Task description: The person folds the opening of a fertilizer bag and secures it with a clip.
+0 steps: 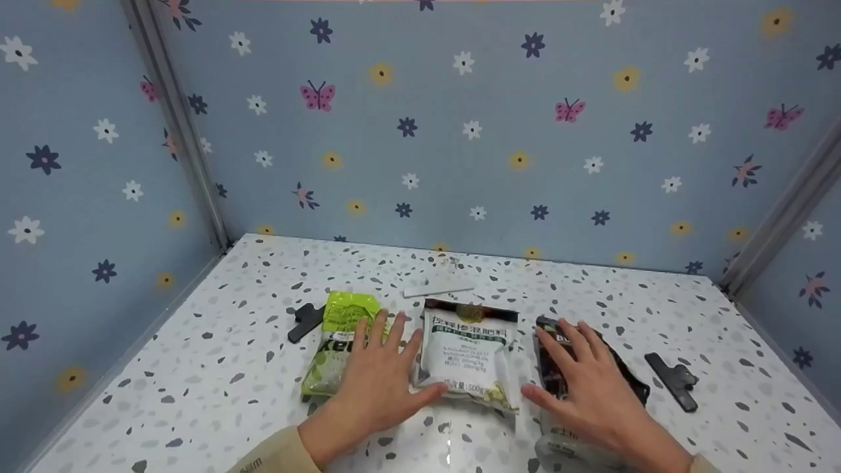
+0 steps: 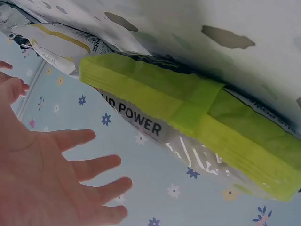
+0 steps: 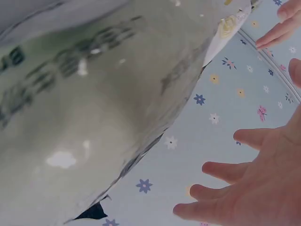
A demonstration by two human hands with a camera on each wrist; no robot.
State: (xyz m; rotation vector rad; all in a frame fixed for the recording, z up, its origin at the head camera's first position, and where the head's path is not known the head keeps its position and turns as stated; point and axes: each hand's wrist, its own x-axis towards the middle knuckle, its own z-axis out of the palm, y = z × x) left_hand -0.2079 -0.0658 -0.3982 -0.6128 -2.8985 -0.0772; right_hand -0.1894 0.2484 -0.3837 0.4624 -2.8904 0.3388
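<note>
My left hand (image 1: 378,378) hovers with spread fingers over the right side of a green and clear bag (image 1: 326,361). In the left wrist view that bag (image 2: 188,113) stands apart from the fingers. A white bag of fertilizer (image 1: 465,355), marked 500g, lies between my two hands. Over a black and clear bag (image 1: 548,368) on the right, my right hand (image 1: 594,384) also has its fingers spread. The right wrist view shows a gap between this hand (image 3: 258,183) and the clear bag (image 3: 108,108). Neither hand holds anything.
One black clip (image 1: 305,322) lies left of the green bag, partly behind it. Another black clip (image 1: 671,382) lies to the right of the black bag. A thin white strip (image 1: 438,290) lies behind the middle bag. Flowered panels (image 1: 460,131) enclose the speckled table (image 1: 217,341).
</note>
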